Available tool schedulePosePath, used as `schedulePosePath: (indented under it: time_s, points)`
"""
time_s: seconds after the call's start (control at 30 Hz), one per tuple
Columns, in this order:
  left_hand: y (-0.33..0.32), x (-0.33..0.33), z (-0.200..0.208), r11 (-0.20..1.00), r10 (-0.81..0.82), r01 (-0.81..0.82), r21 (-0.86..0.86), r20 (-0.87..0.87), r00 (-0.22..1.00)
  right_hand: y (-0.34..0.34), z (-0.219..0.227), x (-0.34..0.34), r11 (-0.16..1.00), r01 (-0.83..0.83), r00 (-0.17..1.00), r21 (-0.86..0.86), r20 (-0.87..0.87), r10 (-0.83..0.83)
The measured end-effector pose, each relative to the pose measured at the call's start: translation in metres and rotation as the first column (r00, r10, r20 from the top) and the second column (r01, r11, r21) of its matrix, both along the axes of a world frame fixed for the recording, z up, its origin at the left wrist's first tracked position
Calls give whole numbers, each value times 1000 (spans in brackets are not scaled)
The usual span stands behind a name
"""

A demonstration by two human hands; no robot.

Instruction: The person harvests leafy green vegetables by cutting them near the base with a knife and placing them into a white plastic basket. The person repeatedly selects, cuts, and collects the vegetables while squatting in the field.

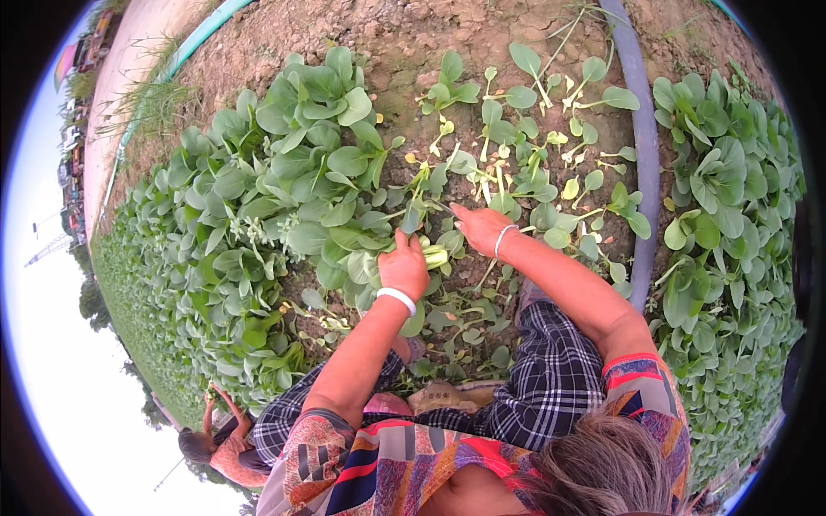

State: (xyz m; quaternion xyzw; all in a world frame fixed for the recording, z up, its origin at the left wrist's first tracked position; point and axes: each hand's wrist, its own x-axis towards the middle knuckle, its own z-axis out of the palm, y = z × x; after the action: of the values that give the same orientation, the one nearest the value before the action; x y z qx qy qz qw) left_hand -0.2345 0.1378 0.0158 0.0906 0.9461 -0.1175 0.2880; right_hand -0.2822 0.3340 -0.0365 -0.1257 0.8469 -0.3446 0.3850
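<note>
My left hand (pixel 404 268), a white bangle at its wrist, is closed around a bok choy (pixel 437 256). Its pale stem ends point right and its broad green leaves spread left beneath my fingers. My right hand (pixel 479 229), wearing a thin white bracelet, is closed just right of it, over the soil. A thin dark tip, looking like a small knife (pixel 444 207), sticks out from its fingers toward a yellowish-green plant (pixel 419 191); its handle is hidden in my grip. The two hands are close but apart.
Dense rows of bok choy stand at left (pixel 232 206) and right (pixel 718 189). Loose trimmed leaves (pixel 594 181) litter the soil beside a grey-purple hose (pixel 641 146). A teal hose (pixel 198 39) edges the plot. Another person (pixel 228 447) crouches at lower left.
</note>
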Motion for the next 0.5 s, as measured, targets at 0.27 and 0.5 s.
schedulePosePath:
  time_s: [0.27, 0.5]
  points:
    - [-2, 3, -6, 1000, 4, -4, -10, 3, 1000, -10, -14, -2, 999, -6, 999, -45, 42, 8]
    - [-1, 4, -10, 1000, -7, 7, -22, -5, 1000, -11, -26, 5, 997, 41, 999, -65, 25, -40]
